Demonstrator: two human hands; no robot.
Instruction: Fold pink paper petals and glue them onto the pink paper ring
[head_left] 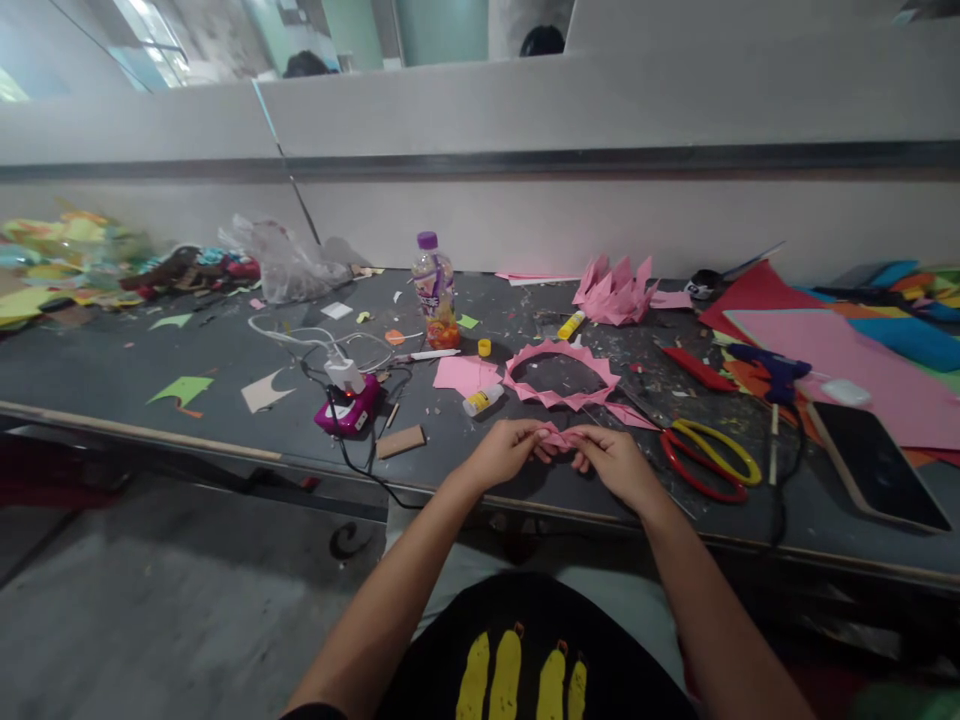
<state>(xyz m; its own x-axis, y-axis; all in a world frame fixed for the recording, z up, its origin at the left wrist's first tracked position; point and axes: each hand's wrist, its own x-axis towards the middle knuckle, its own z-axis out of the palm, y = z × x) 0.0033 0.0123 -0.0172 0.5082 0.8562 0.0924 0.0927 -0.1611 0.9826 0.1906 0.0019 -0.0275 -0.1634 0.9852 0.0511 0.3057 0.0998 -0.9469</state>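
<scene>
My left hand [507,452] and my right hand [613,462] meet near the front edge of the dark table [225,340], both pinched on a small folded pink paper piece [559,437] held between their fingertips. Just beyond them lies a ring of folded pink paper points [561,374]. A pile of folded pink paper pieces [615,292] sits further back. A flat pink paper square [465,373] lies left of the ring.
Red and yellow scissors [709,455] lie right of my hands, then a blue glue gun [772,372] and a dark tablet [874,462]. Coloured paper sheets [847,350] fill the right. A drink bottle [435,290], glue sticks [483,400] and a magenta device with cables [347,408] stand left.
</scene>
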